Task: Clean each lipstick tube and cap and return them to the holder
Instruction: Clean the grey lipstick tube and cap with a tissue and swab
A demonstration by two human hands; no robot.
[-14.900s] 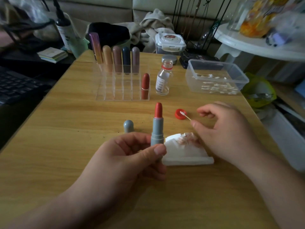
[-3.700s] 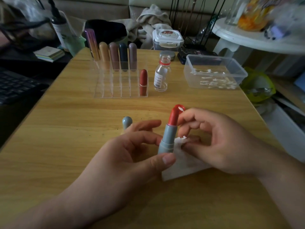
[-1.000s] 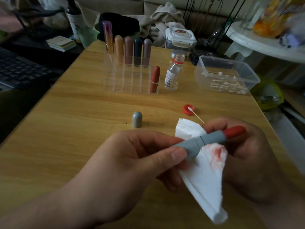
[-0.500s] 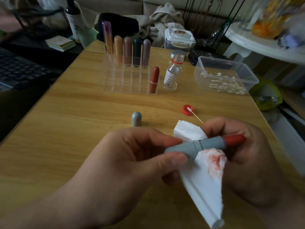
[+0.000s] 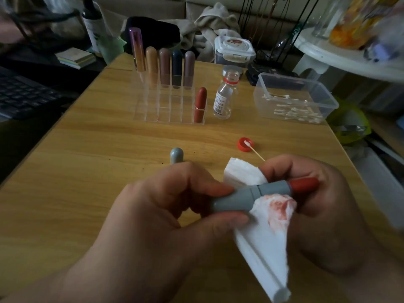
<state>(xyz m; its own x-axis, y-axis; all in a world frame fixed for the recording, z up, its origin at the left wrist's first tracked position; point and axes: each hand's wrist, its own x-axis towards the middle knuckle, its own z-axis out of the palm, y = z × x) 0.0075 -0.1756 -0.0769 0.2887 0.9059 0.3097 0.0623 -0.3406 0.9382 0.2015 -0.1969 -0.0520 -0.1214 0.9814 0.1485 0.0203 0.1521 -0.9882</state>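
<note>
grey lipstick tube (image 5: pixel 251 196), red-stained white tissue (image 5: pixel 269 232), red cap (image 5: pixel 244 144)

1. Wooden table (image 5: pixel 65 193): light grain, lying under the left hand (image 5: pixel 166 215) and the right hand (image 5: pixel 317 217) and running on ahead of both.
2. Beige sofa (image 5: pixel 153 7): far ahead of the left hand, beyond the table's far edge, with a crumpled cloth (image 5: pixel 209 22) heaped on it.
3. White side table (image 5: pixel 341 60): round-edged, ahead and to the right of the right hand.
4. Dark keyboard (image 5: pixel 24 95): well to the left of the left hand, off the table.
5. Light: dim and soft, brightest on the side table.
</note>
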